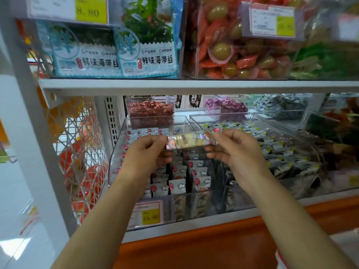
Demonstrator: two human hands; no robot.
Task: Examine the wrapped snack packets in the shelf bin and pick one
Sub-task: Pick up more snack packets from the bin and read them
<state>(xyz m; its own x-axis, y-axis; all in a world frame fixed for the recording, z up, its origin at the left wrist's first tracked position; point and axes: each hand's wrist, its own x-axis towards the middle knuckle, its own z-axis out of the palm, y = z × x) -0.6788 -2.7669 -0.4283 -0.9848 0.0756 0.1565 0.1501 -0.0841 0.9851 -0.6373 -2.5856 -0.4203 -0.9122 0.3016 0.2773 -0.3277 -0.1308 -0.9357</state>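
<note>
While held above the bin [116, 150], the packet [189, 140] spans both hands

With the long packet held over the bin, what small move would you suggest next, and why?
Probably draw the long packet toward the body, clear of the bin. The left hand and right hand each pinch one end, and it hangs roughly level above the white packets below, so pulling it away would finish the pick.
</note>
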